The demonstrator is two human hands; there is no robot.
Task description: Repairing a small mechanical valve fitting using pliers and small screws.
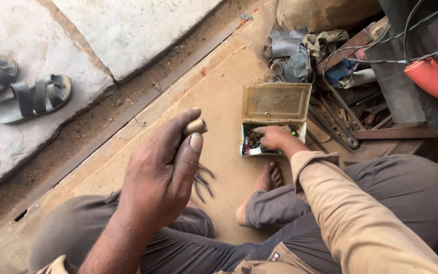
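Above cardboard, left hand [160,170] grips tool [196,128]; right hand [274,137] inside box [275,119].

Looked like a rough floor-level workshop: red power drill [434,78], greasy metal wrenches [338,127], oily grey rags [290,53] and an open plastic parts box [275,119] on a worn wooden board [219,91].

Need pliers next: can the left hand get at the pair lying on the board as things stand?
Probably not straight away. The left hand is right above the pliers with nothing between, but its fingers are shut on a small brass cylinder, which would need putting down first.
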